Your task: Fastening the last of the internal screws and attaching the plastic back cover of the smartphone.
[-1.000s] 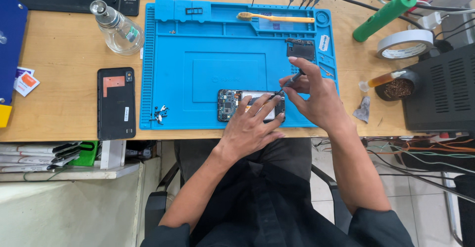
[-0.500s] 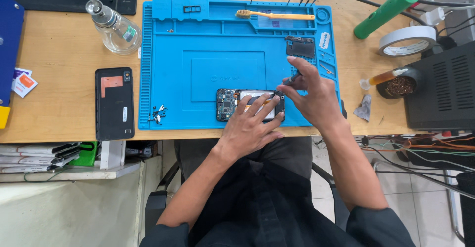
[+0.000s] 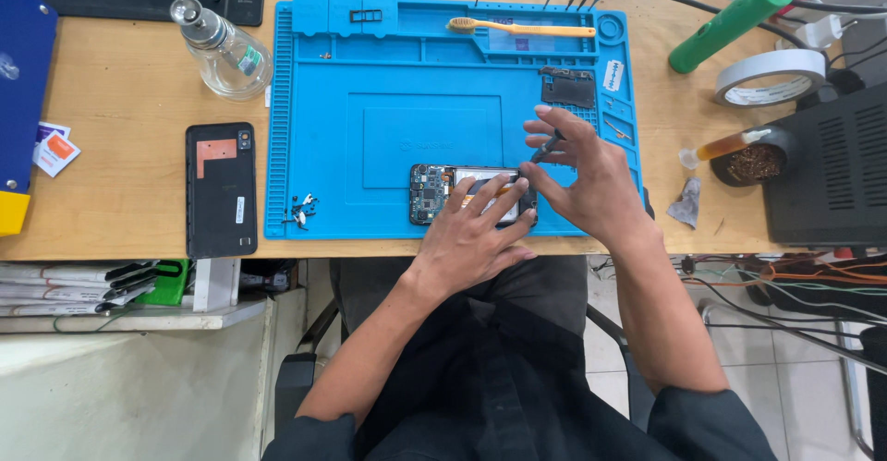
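Head view: at six o'clock on the blue mat, the left hand pins an opened phone; right hand fingers pinch a dark tool. A slip could gouge the board or scatter the loose screws.

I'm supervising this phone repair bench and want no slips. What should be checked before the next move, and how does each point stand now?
1. Opened black phone lies on the blue silicone work mat: ok.
2. Left hand steadies the phone: ok.
3. Right hand grips a thin dark tool: ok.
4. Tool tip seated on the phone: cannot tell.
5. Loose small screws stay on the mat: ok.
6. Clear glass bottle stands apart from the phone: ok.
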